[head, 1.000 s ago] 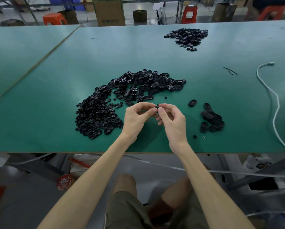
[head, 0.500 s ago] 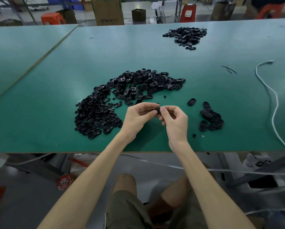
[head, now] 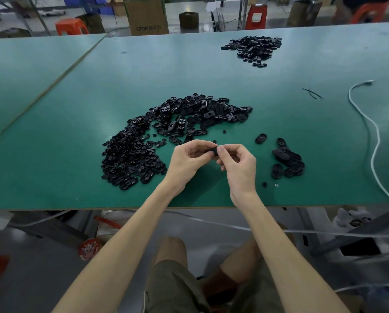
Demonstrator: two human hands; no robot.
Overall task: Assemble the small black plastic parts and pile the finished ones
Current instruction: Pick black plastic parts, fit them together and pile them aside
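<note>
head view: table edge [head: 121,207] runs under both wrists, bare green on either side. left hand [head: 189,159] and right hand [head: 238,163], fingers curled, pinch one black part [head: 212,151] together above it; loose heap [head: 166,136] beyond, small pile [head: 287,159] right.

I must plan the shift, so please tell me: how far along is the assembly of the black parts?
Done: a small pile right of the hands looks like finished pieces. In hand: the left hand and right hand pinch one black part together. Left: the large heap of loose parts is far bigger, so most work likely remains.
</note>
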